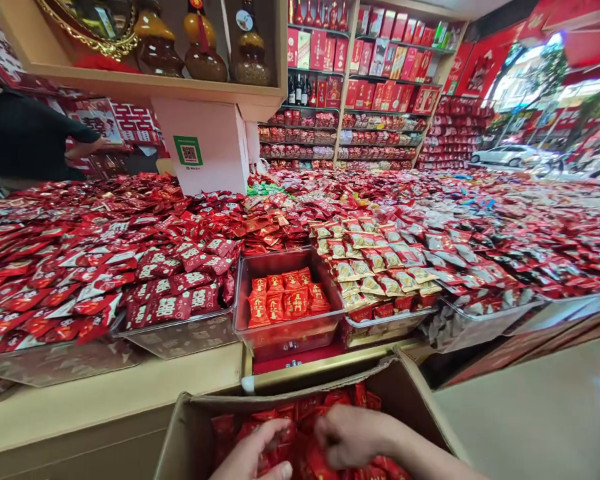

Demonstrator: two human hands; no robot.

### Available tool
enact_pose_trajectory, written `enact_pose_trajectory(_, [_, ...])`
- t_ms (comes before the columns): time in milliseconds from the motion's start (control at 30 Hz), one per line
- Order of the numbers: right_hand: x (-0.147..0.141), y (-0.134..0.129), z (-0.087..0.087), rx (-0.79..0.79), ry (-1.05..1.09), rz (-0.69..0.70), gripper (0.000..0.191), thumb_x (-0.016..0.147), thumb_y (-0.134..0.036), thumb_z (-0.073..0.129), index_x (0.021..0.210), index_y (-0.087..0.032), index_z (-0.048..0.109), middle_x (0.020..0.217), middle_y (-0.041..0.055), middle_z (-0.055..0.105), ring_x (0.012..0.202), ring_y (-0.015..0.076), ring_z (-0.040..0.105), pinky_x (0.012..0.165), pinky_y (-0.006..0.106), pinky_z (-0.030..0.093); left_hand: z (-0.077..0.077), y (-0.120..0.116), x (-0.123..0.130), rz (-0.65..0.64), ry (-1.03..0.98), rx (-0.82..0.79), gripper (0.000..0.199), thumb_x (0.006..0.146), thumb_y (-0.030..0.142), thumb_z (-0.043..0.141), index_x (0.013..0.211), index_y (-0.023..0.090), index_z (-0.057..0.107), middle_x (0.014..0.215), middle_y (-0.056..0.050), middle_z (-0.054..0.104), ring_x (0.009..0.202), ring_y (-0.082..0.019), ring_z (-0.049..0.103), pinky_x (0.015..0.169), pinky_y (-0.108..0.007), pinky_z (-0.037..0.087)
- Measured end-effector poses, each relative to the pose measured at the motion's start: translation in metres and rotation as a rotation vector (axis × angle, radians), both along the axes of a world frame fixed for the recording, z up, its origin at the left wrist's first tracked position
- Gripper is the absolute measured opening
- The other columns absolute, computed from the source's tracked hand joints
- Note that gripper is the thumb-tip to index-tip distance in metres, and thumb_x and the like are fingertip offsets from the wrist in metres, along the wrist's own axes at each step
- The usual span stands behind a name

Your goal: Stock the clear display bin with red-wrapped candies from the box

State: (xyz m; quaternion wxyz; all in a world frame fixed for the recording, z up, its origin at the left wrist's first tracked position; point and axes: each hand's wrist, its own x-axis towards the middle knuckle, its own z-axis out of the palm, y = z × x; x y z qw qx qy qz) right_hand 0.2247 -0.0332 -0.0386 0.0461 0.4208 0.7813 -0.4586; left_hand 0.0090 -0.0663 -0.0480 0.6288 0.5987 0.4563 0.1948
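A cardboard box [180, 433] at the bottom of the view holds many red packets [307, 407]. Inside it on the left is my left hand [255, 450], its thumb and fingers apart around an empty gap over the packets. To its right my right hand [347, 433] reaches in from the right, slightly blurred, fingers curled down onto the packets; what they hold is hidden. Beyond the box stands a clear bin [290, 340] with orange-red packets [285, 297] laid in rows, its upper walls bare.
Bins of dark red packets [167, 307] and cream-gold packets [375, 267] flank the middle bin. A pink-white pillar [210, 147] bears a QR code. Stocked shelves [350, 87] stand behind. A person in dark clothing [25, 137] is at the far left.
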Motion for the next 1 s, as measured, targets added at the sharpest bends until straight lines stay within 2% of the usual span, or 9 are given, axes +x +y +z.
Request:
enact_pose_trajectory(100, [0.001,0.002,0.017,-0.217,0.415,-0.269,0.007,0.067,-0.020,0.044,0.072,-0.016,0.048,0.059,-0.0022,0.057,0.050,0.0082,0.049,0.046,0.018,0.034,0.021,-0.003,0.020,-0.005,-0.257,-0.143,0.060,0.065,0.017,0.064,0.119,0.023,0.037,0.116,-0.007,0.052,0.102,-0.019,0.050,0.087,-0.030,0.037])
enact_pose_trajectory(233, [-0.007,0.001,0.026,-0.406,0.742,-0.438,0.014,0.068,-0.025,0.050,0.069,-0.016,0.039,0.052,-0.0034,0.056,0.051,0.0094,0.054,0.048,0.018,0.036,0.041,-0.004,0.038,0.156,-0.341,-0.205,0.048,0.068,0.015,0.061,0.112,0.019,0.042,0.088,-0.003,0.060,0.067,-0.013,0.058,0.056,-0.023,0.042])
enact_pose_trajectory(300, [-0.010,0.000,0.026,-0.443,0.796,-0.469,0.018,0.067,-0.027,0.053,0.068,-0.016,0.038,0.048,-0.0044,0.054,0.046,0.0092,0.053,0.045,0.018,0.035,0.044,-0.005,0.040,0.175,-0.362,-0.255,0.045,0.069,0.018,0.062,0.110,0.019,0.044,0.087,-0.004,0.060,0.063,-0.013,0.059,0.050,-0.021,0.040])
enact_pose_trajectory(500, [-0.009,0.004,0.027,-0.480,0.960,-0.646,0.023,0.068,-0.031,0.056,0.065,-0.015,0.039,0.047,-0.0037,0.055,0.045,0.0083,0.052,0.050,0.021,0.037,0.053,-0.002,0.032,0.291,-0.554,-0.431,0.037,0.077,0.031,0.055,0.110,0.016,0.049,0.093,-0.010,0.062,0.067,-0.014,0.061,0.057,-0.022,0.042])
enact_pose_trajectory(667, [-0.006,0.004,0.027,-0.387,0.945,-0.596,0.028,0.067,-0.037,0.060,0.067,-0.014,0.044,0.054,-0.0022,0.055,0.050,0.0077,0.051,0.053,0.021,0.037,0.055,-0.001,0.028,0.282,-0.734,-0.677,0.044,0.082,0.046,0.037,0.117,0.021,0.045,0.094,-0.011,0.062,0.071,-0.017,0.061,0.057,-0.023,0.041])
enact_pose_trajectory(767, [-0.008,0.001,0.025,-0.337,0.883,-0.552,0.029,0.067,-0.038,0.060,0.072,-0.013,0.047,0.060,-0.0011,0.055,0.054,0.0079,0.051,0.055,0.022,0.039,0.045,-0.001,0.028,0.305,-0.654,-0.615,0.036,0.075,0.031,0.057,0.110,0.022,0.051,0.086,-0.006,0.063,0.065,-0.012,0.060,0.051,-0.018,0.037])
enact_pose_trajectory(833, [-0.011,-0.001,0.025,-0.326,0.870,-0.556,0.030,0.069,-0.040,0.058,0.080,-0.014,0.048,0.063,-0.0010,0.055,0.055,0.0083,0.052,0.056,0.023,0.040,0.037,-0.002,0.030,0.324,-0.577,-0.468,0.040,0.067,0.026,0.067,0.105,0.023,0.054,0.085,-0.004,0.062,0.064,-0.011,0.058,0.051,-0.018,0.038])
enact_pose_trajectory(933, [-0.015,-0.004,0.026,-0.411,0.840,-0.552,0.038,0.071,-0.044,0.054,0.094,-0.016,0.044,0.062,-0.0024,0.053,0.052,0.0088,0.052,0.051,0.023,0.041,0.027,-0.003,0.036,0.362,-0.483,-0.209,0.044,0.057,0.024,0.073,0.098,0.021,0.056,0.090,-0.004,0.062,0.077,-0.016,0.057,0.070,-0.026,0.042])
enact_pose_trajectory(1000, [-0.016,-0.007,0.025,-0.470,0.812,-0.518,0.041,0.070,-0.042,0.056,0.098,-0.017,0.040,0.062,-0.0031,0.052,0.050,0.0081,0.050,0.049,0.022,0.041,0.022,-0.004,0.041,0.346,-0.423,-0.139,0.045,0.056,0.021,0.073,0.097,0.021,0.055,0.091,-0.004,0.062,0.084,-0.019,0.056,0.080,-0.032,0.040])
